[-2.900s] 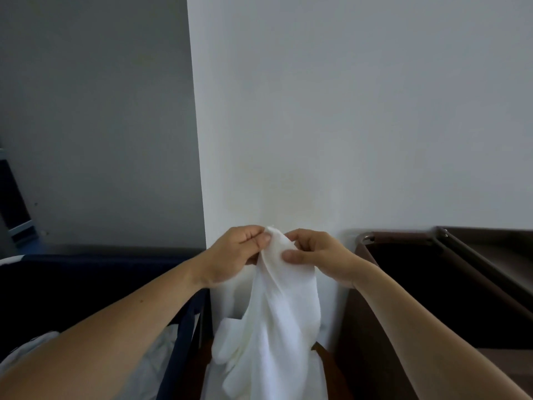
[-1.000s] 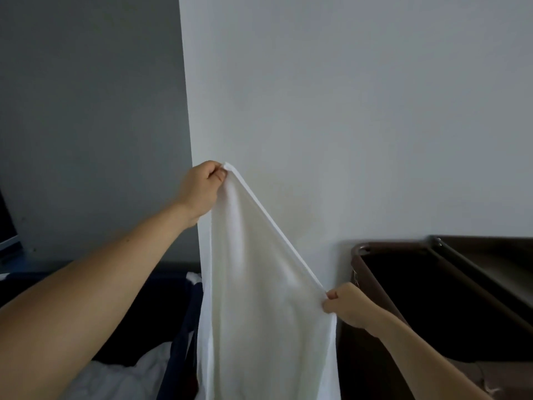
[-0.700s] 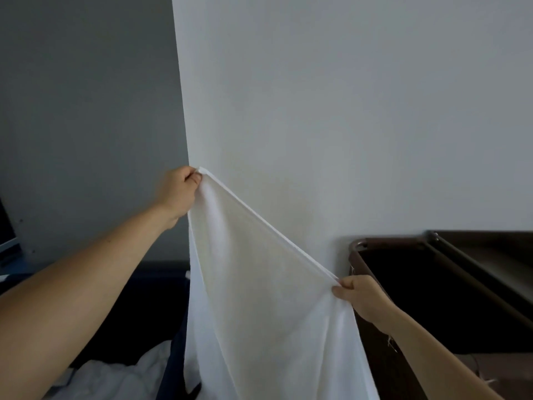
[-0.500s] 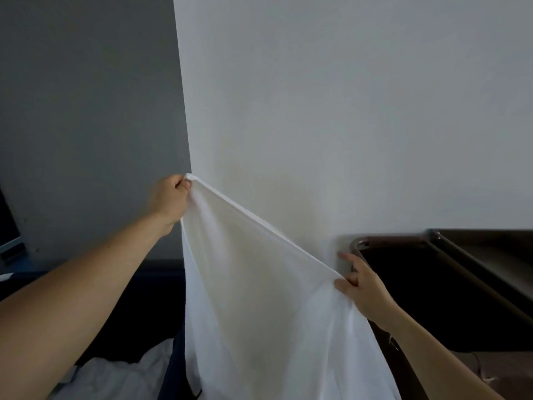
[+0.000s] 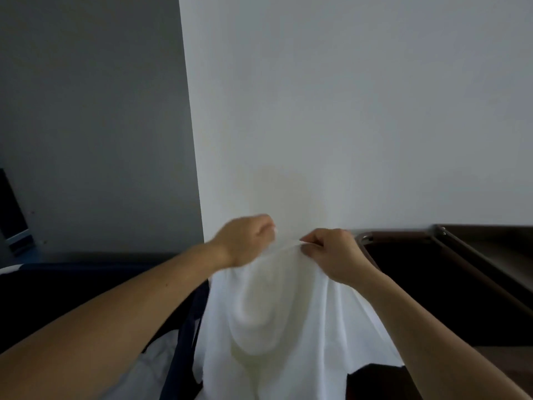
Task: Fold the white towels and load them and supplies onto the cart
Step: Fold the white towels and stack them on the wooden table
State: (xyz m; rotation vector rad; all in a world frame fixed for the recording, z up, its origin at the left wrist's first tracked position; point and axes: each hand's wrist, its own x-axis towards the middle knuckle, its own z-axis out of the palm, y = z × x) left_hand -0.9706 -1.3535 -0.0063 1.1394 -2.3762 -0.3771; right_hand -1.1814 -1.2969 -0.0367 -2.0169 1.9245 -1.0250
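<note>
The towel (image 5: 277, 313) hangs between a fabric bin (image 5: 187, 330) at left and the cart (image 5: 403, 234) at right, before the wall (image 5: 346, 111)

The white wall (image 5: 346, 111) closes off 12 o'clock, close behind the white towel (image 5: 282, 301), which hangs across 6 o'clock. At 3 o'clock the brown cart (image 5: 398, 234) stands against that wall, its dark top bin open from above. At 8 o'clock a navy hamper (image 5: 187, 327), probably fabric-sided, walls the left. Open air lies at 10 o'clock before the grey wall (image 5: 86, 111).

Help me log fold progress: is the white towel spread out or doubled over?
Doubled over: left hand and right hand grip the white towel close together at its top, cloth sagging in a loop below.
</note>
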